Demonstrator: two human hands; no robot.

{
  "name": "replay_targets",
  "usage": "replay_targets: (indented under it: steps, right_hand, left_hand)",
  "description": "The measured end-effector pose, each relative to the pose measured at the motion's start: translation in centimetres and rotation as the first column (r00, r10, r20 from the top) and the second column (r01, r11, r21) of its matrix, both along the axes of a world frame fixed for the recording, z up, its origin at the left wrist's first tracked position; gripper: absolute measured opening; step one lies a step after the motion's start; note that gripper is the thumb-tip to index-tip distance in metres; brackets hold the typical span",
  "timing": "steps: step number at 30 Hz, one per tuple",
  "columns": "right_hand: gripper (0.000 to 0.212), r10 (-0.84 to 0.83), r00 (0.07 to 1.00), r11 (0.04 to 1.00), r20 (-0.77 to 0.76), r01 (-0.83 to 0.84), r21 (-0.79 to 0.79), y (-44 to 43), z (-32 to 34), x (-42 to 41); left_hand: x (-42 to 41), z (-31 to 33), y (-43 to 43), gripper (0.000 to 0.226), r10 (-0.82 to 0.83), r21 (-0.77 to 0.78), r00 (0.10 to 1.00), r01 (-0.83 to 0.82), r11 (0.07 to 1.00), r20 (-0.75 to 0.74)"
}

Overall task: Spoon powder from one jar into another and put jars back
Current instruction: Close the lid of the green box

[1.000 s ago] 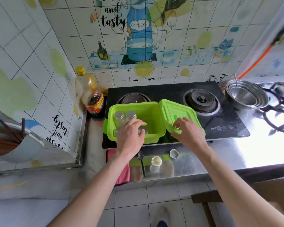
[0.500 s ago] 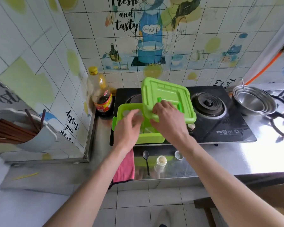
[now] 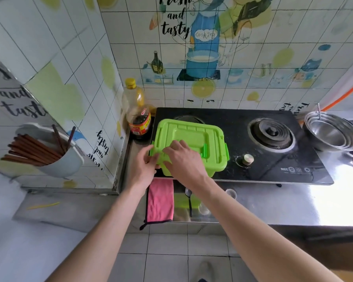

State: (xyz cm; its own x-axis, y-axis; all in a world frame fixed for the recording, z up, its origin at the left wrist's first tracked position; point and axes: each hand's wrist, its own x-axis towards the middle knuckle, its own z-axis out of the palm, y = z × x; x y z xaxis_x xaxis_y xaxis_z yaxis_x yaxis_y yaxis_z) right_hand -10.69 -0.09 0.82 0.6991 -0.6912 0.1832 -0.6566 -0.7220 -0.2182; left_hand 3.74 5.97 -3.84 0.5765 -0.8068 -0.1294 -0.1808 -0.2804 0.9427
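A green plastic box (image 3: 216, 165) stands on the left part of the black stove, with its green lid (image 3: 192, 133) lying flat on top. The jars inside are hidden. My left hand (image 3: 144, 165) holds the box's left front corner, thumb above and fingers curled at the lid's edge. My right hand (image 3: 183, 157) lies on the front of the lid, fingers pressing down. On the steel counter in front are a small open jar (image 3: 203, 209), partly behind my right forearm, its small cap (image 3: 231, 193) and a dark spoon (image 3: 189, 200).
A pink cloth (image 3: 160, 200) hangs over the counter's front edge. An oil bottle (image 3: 138, 112) stands in the corner behind the box. Stacked steel bowls (image 3: 332, 133) sit at the right. A wall holder with chopsticks (image 3: 49, 153) is at the left. The stove's right burner (image 3: 271, 133) is bare.
The lid has come from the stove beside the open box, over the box, and now lies flat on it. My left hand came out of the box to its left corner.
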Motion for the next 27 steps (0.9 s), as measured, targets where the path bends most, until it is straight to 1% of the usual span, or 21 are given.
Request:
replay_targets:
  steps: [2,4,6,8,10,12,14,17,19,20,22,24,25,27]
  right_hand:
    - [0.043,-0.037,0.999,0.999,0.03,0.037,0.028,-0.6,-0.5,-1.5]
    - [0.045,-0.126,0.99,0.992,0.058,0.125,0.023,-1.7,-1.1,-3.5]
    - [0.046,-0.252,0.964,0.968,0.082,0.253,0.01,-3.0,-1.7,-5.7]
    - [0.048,-0.385,0.919,0.923,0.082,0.384,0.028,-4.2,-2.3,-7.7]
    - [0.052,-0.475,0.88,0.876,0.031,0.469,0.11,-5.2,-2.8,-9.3]
    - [0.055,-0.476,0.878,0.859,-0.038,0.474,0.19,-5.9,-3.6,-10.6]
    - [0.059,-0.425,0.902,0.876,-0.072,0.43,0.217,-6.2,-4.3,-11.4]
    - [0.06,-0.416,0.907,0.872,-0.069,0.419,0.253,-6.6,-4.9,-11.9]
    - [0.058,-0.427,0.903,0.855,-0.05,0.421,0.303,-6.7,-5.2,-11.8]
    - [0.056,-0.445,0.895,0.836,-0.026,0.425,0.347,-6.9,-5.4,-11.8]
    - [0.052,-0.49,0.871,0.79,0.037,0.425,0.443,-7.1,-5.5,-11.7]
    - [0.056,-0.55,0.828,0.736,0.111,0.417,0.534,-7.2,-5.4,-11.4]
    - [0.063,-0.597,0.791,0.684,0.136,0.413,0.601,-7.2,-5.3,-11.2]
    - [0.075,-0.699,0.707,0.53,0.11,0.409,0.743,-7.7,-5.4,-11.1]
  left_hand:
    - [0.2,-0.8,0.1,0.042,-0.021,0.085,0.988,0.008,0.996,0.15]
    - [0.1,-1.0,0.0,0.045,-0.048,0.155,0.957,0.004,0.988,0.285]
    - [-0.3,-0.6,-0.3,0.048,-0.068,0.199,0.886,-0.028,0.98,0.458]
    - [-0.7,-0.3,-0.5,0.046,-0.091,0.228,0.787,-0.065,0.971,0.61]
    - [-0.9,-0.3,-0.5,0.046,-0.131,0.257,0.714,-0.071,0.964,0.688]
    - [-0.9,-0.6,-0.4,0.047,-0.169,0.294,0.676,-0.074,0.953,0.717]
    - [-1.0,-0.8,-0.6,0.047,-0.181,0.317,0.672,-0.084,0.945,0.718]
    - [-0.9,-0.7,-1.3,0.048,-0.164,0.313,0.688,-0.095,0.945,0.707]
    - [-0.6,-1.0,-1.9,0.051,-0.138,0.319,0.731,-0.114,0.941,0.668]
    - [-0.3,-1.1,-2.3,0.052,-0.112,0.327,0.769,-0.132,0.936,0.63]
    - [0.2,-1.3,-2.9,0.059,-0.048,0.354,0.861,-0.157,0.922,0.507]
    - [0.8,-1.9,-3.4,0.07,-0.004,0.37,0.945,-0.125,0.921,0.328]
    - [1.0,-2.1,-3.5,0.071,0.009,0.363,0.969,-0.101,0.926,0.248]
    - [1.4,-2.8,-3.5,0.06,0.032,0.323,0.99,-0.076,0.943,0.141]
